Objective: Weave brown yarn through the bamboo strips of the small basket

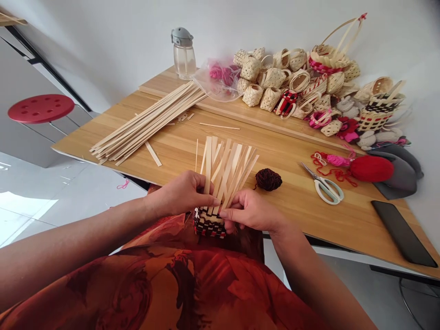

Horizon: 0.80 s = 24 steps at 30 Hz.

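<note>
A part-woven basket (209,222) with a dark, white and red checked base rests at my lap, by the table's front edge. Its pale upright strips (230,165) fan out above the weave. My left hand (187,195) pinches the strips at the left, thumb laid across them just over the woven rows. Around the right side of the basket, my right hand (249,211) grips the strips with thumb and fingers. Some right fingertips are hidden behind the basket. A ball of dark brown yarn (268,179) lies on the table just beyond my right hand.
A bundle of flat strips (151,123) lies at the left of the table (185,156). Scissors (325,185), red yarn (371,168) and a black phone (404,233) are on the right. Several small baskets (271,78) and a bottle (184,55) stand along the back. A red stool (41,109) is beyond.
</note>
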### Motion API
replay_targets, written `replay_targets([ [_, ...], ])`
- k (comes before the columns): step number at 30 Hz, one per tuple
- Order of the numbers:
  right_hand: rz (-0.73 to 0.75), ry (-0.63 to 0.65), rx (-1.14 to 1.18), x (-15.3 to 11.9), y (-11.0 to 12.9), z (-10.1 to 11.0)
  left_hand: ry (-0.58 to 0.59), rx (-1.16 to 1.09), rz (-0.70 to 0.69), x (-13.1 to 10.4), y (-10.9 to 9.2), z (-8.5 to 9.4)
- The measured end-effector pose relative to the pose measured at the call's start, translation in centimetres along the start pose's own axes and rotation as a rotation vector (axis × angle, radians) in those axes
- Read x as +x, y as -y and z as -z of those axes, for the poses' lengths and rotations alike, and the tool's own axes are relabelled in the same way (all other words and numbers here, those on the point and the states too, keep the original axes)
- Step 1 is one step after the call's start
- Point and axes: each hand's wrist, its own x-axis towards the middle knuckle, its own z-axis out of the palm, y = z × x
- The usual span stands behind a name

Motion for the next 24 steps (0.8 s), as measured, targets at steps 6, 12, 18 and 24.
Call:
replay_targets([
  [6, -0.04, -0.082, 0.042, 0.1, -0.1, -0.4, 0.091, -0.085, 0.036, -0.5, -1.0, 0.7],
  [12, -0.022, -0.077, 0.082, 0.1, -0.8, -0.4, -0.103, -0.189, -0.01, -0.9, -1.1, 0.0],
  [18, 0.002, -0.085, 0.113, 0.3, -1.1, -0.5, -0.436, 0.146, -0.294, -1.2, -0.1, -1.5],
  [24, 0.024, -0.105, 0.085, 0.2, -1.5, -0.4, -0.549, 0.726, -0.512, -1.1, -0.5, -1.5],
])
